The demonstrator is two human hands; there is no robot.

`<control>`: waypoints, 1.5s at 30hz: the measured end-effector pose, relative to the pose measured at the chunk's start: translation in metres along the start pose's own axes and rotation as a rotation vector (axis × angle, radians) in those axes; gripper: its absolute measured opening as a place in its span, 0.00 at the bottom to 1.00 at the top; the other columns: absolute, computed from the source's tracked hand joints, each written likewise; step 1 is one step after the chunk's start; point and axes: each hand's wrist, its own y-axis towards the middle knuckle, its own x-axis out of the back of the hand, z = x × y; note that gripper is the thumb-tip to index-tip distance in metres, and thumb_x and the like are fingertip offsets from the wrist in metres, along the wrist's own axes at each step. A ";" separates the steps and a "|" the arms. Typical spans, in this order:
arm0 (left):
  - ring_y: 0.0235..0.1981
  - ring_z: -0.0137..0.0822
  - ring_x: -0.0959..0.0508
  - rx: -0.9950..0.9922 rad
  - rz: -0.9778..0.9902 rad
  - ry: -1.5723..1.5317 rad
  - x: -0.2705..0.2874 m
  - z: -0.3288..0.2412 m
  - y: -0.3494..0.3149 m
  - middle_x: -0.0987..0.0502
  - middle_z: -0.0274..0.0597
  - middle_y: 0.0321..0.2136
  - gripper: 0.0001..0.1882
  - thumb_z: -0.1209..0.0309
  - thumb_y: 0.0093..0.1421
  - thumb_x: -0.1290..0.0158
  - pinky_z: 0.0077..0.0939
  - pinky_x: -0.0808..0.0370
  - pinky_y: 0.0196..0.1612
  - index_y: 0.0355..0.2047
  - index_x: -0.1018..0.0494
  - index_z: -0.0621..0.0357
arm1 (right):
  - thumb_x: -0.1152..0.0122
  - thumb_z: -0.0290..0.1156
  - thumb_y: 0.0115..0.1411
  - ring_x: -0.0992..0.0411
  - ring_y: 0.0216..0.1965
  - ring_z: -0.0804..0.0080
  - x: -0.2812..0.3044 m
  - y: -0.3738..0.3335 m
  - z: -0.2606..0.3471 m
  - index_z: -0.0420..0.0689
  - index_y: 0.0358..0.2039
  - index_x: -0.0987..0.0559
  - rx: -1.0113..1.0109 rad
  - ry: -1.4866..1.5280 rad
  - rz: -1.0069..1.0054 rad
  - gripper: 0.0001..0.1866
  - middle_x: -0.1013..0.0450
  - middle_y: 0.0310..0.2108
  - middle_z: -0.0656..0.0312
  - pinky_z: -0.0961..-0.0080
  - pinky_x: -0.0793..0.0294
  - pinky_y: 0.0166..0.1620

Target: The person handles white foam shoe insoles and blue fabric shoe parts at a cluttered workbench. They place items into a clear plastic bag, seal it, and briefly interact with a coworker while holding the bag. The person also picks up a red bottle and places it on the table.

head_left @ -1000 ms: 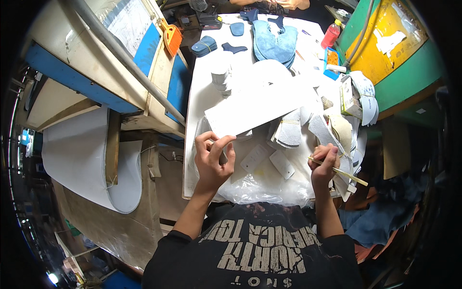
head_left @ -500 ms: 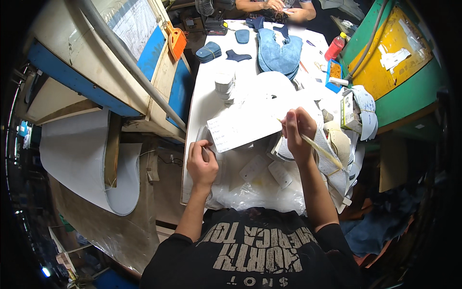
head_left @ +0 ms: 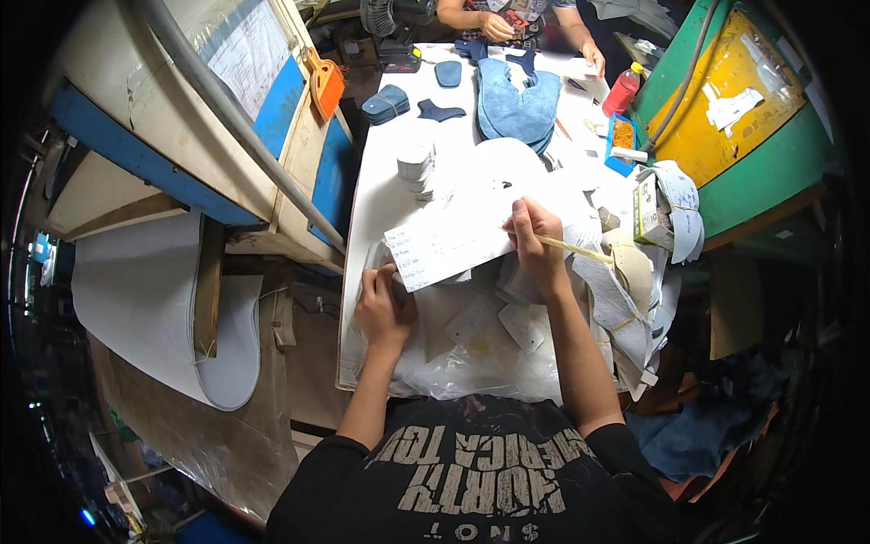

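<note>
In the middle of the frame, a flat rectangular white card with handwritten lines lies slanted above the white tabletop. The right hand, at the card's right end, pinches a thin pale-yellow stick between thumb and fingers, its tip against the card. The left hand is curled at the card's lower-left corner; whether it grips the card cannot be told.

Around them the table is crowded. Just above the card stands a round-edged stack of white pieces, partly washed out by glare. Right of centre, strapped bundles of curved grey-white pieces lean together, the right hand hiding part of the pile beside them. Crumpled clear plastic film lies along the near edge, at lower centre.

At upper centre lie U-shaped blue fabric-like pieces; to their right, a red bottle with a yellow cap stands near a blue rectangular tray. A co-worker's hands show at the top. A thick grey pole crosses the upper left.
</note>
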 end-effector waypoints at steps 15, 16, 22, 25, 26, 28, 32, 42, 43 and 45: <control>0.38 0.55 0.17 -0.020 -0.016 -0.030 0.001 0.000 0.000 0.26 0.41 0.42 0.26 0.68 0.50 0.35 0.51 0.19 0.38 0.52 0.26 0.45 | 0.46 0.36 0.77 0.32 0.21 0.80 0.001 -0.002 0.011 0.36 0.27 0.23 -0.027 -0.060 -0.006 0.21 0.26 0.19 0.62 0.75 0.32 0.27; 0.38 0.55 0.17 -0.019 -0.010 -0.026 0.001 0.000 0.000 0.26 0.42 0.42 0.26 0.68 0.50 0.35 0.51 0.19 0.38 0.52 0.26 0.45 | 0.46 0.36 0.77 0.32 0.21 0.80 0.001 -0.002 0.011 0.36 0.26 0.23 -0.028 -0.061 -0.004 0.21 0.27 0.19 0.61 0.75 0.31 0.27; 0.39 0.55 0.18 -0.028 -0.001 -0.006 0.000 0.002 0.000 0.27 0.42 0.41 0.26 0.68 0.51 0.36 0.51 0.19 0.38 0.52 0.27 0.46 | 0.47 0.39 0.78 0.38 0.20 0.85 -0.002 -0.001 0.011 0.39 0.26 0.24 0.036 -0.069 -0.010 0.23 0.32 0.17 0.69 0.79 0.39 0.25; 0.39 0.55 0.18 -0.028 -0.005 -0.003 0.000 0.002 0.000 0.27 0.42 0.41 0.25 0.69 0.51 0.37 0.51 0.19 0.38 0.52 0.27 0.45 | 0.47 0.38 0.78 0.38 0.20 0.85 -0.002 -0.001 0.010 0.39 0.26 0.24 0.047 -0.084 0.001 0.22 0.32 0.17 0.68 0.79 0.38 0.25; 0.39 0.55 0.18 -0.024 -0.003 -0.002 0.000 0.002 0.000 0.27 0.42 0.41 0.25 0.69 0.51 0.38 0.51 0.19 0.38 0.52 0.27 0.45 | 0.46 0.38 0.78 0.38 0.20 0.85 -0.001 -0.002 0.009 0.39 0.26 0.25 0.050 -0.093 0.007 0.22 0.32 0.18 0.68 0.79 0.38 0.25; 0.38 0.55 0.18 -0.020 -0.001 0.000 0.000 0.001 0.000 0.27 0.42 0.41 0.25 0.70 0.51 0.38 0.51 0.19 0.38 0.51 0.27 0.45 | 0.47 0.37 0.77 0.37 0.20 0.85 0.000 -0.002 0.010 0.39 0.27 0.25 0.061 -0.135 0.020 0.21 0.32 0.17 0.68 0.78 0.38 0.25; 0.38 0.56 0.18 -0.021 -0.007 0.000 0.000 0.000 0.000 0.27 0.42 0.41 0.25 0.70 0.52 0.38 0.51 0.19 0.37 0.51 0.28 0.45 | 0.46 0.38 0.77 0.37 0.20 0.85 0.000 -0.003 0.011 0.39 0.27 0.24 0.099 -0.122 0.022 0.21 0.31 0.17 0.68 0.79 0.38 0.25; 0.37 0.56 0.18 -0.028 -0.012 -0.005 0.002 -0.002 0.001 0.27 0.42 0.41 0.25 0.70 0.52 0.38 0.51 0.19 0.37 0.52 0.27 0.45 | 0.43 0.37 0.76 0.36 0.20 0.81 -0.001 -0.003 0.010 0.38 0.28 0.24 0.130 -0.243 0.056 0.20 0.30 0.18 0.64 0.78 0.36 0.26; 0.37 0.56 0.18 -0.036 -0.017 -0.018 0.003 -0.002 0.001 0.27 0.42 0.42 0.25 0.70 0.52 0.38 0.51 0.19 0.37 0.52 0.27 0.45 | 0.43 0.37 0.76 0.36 0.20 0.80 0.000 -0.004 0.011 0.37 0.28 0.24 0.161 -0.251 0.055 0.20 0.30 0.18 0.62 0.77 0.35 0.27; 0.38 0.56 0.17 -0.048 -0.025 -0.043 0.005 -0.002 0.001 0.26 0.42 0.42 0.25 0.70 0.52 0.38 0.51 0.19 0.37 0.52 0.26 0.46 | 0.44 0.36 0.76 0.33 0.21 0.76 0.001 -0.008 0.014 0.37 0.28 0.24 0.199 -0.283 0.057 0.20 0.29 0.19 0.59 0.74 0.32 0.28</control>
